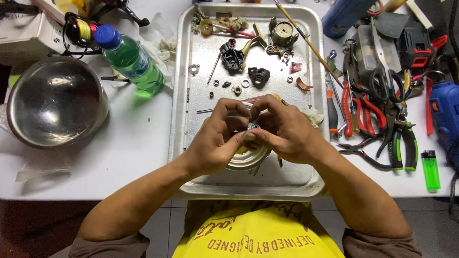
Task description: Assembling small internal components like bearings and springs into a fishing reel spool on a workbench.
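**A:** What's actually in the hands here? Looks like a small round metal reel part [249, 155], mostly hidden.

**B:** Yep. Left hand [217, 138] and right hand [282, 131] both pinched onto it, fingertips meeting right on top, over the near end of the metal tray [296, 184]. The round part pokes out just below the fingers. Neither hand is nearer, they share it.

**A:** Long axis?

**B:** Can't tell, it's round and covered. Loose washers and the black reel body [233, 56] sit beyond the fingertips; pliers [399, 143] well off to the right.

Steel bowl [55, 102], green bottle [130, 58], pliers [404, 145], lighter [430, 169].
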